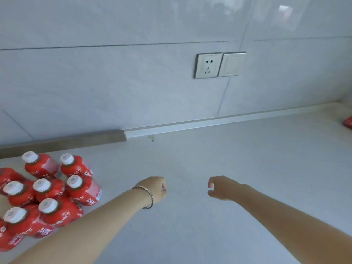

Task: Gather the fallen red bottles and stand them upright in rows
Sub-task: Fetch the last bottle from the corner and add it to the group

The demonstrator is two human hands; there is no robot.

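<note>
Red bottles [47, 189] upright, packed in rows at desk's [228, 178] left edge, near back strip; white caps, glossy red plastic wrap. One more red item [347, 121] at far right edge, cut off, can't tell what. Wide bare matte grey centre. Left grip [155, 189] loosely curled, empty, bracelet [147, 197] on wrist. Right grip [222, 187] half-open, empty, well apart from btls. Tiled wall behind w/ socket [208, 65].

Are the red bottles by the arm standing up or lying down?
Standing up. The red bottles sit clustered in rows on the counter, white caps pointing upward toward the camera.
</note>
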